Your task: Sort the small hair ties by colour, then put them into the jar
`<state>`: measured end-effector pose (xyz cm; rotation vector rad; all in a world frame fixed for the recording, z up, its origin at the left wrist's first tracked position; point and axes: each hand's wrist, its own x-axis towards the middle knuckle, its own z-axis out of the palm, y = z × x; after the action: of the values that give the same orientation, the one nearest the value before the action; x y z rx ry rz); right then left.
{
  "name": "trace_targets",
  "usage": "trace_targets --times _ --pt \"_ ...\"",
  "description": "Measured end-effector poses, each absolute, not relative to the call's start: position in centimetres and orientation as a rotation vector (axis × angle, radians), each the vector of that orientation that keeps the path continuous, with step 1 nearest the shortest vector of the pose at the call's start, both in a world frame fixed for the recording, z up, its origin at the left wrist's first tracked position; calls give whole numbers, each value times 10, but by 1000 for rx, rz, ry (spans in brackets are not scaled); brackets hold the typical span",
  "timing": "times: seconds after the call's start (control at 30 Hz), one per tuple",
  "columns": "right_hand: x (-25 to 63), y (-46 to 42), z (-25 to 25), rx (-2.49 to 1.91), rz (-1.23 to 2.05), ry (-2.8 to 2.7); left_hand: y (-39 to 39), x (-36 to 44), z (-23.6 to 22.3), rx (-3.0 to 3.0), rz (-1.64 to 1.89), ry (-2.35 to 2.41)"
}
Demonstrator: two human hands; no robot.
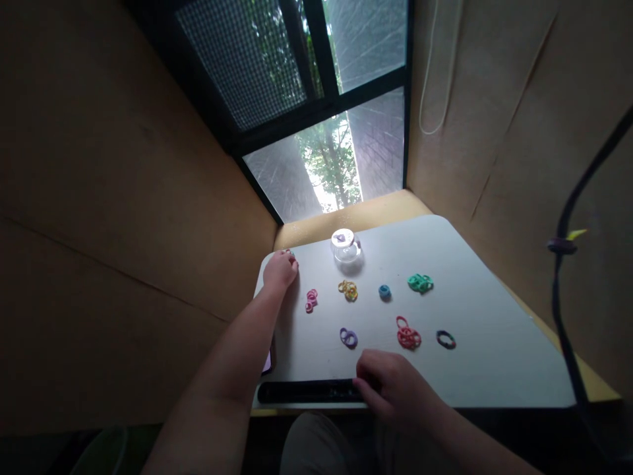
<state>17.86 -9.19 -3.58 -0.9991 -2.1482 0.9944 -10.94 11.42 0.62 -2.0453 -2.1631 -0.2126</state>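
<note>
At the table's far left corner, my left hand (281,269) is closed, its fingers bent down over small coloured bits (289,252) that look like hair ties. The hand covers most of them. My right hand (388,381) rests curled at the front edge, beside the end of a long black bar (311,392); whatever its fingers hold is hidden. Between the hands lie small elastic hair ties grouped by colour: pink (311,301), yellow (349,290), blue (384,291), green (420,284), purple (349,338) and red (408,335). A dark multicoloured ring (446,340) lies apart at the right.
A clear jar with a white lid (345,245) stands at the back of the white table (479,369). Part of a phone-like object (268,363) shows at the left edge. A dark cord (558,284) hangs at the right, and a window (331,158) is behind.
</note>
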Motion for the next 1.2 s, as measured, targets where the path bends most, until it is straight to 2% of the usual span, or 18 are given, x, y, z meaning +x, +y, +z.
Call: trace_targets --times 0.43,0.8,1.2 --pt "179 -90 -37 -999 1016 -2143 102 -118 -5 -2100 -456 -2129" --pt "178 -92 -37 -1022 947 -2165 83 -139 4 -1940 -1085 -2281" --pt "177 -93 -41 -1023 865 -2156 51 -134 12 -2026 -1815 -2462"
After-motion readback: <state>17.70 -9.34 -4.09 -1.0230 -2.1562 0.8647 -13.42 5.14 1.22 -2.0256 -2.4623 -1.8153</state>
